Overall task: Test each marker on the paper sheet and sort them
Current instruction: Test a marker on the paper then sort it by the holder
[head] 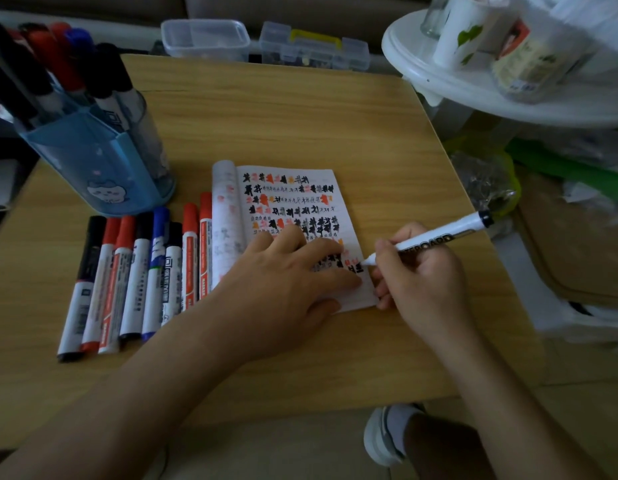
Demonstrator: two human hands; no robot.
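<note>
A paper sheet (297, 188) covered in black, red and orange test marks lies on the wooden table (300, 109). My left hand (283, 282) presses flat on its lower part with fingers spread. My right hand (418, 271) grips a white whiteboard marker (439, 233), its tip touching the sheet near the lower right corner beside fresh black marks. Several capped markers (137, 275) in black, red and blue lie in a row left of the sheet. More markers stand in a blue holder (103, 168) at the far left.
Two clear plastic boxes (207, 38) (314, 46) sit at the table's far edge. A white round stand (508, 88) with bottles overhangs the right far corner. Bags and boxes crowd the floor to the right. A shoe (383, 434) shows below the near edge.
</note>
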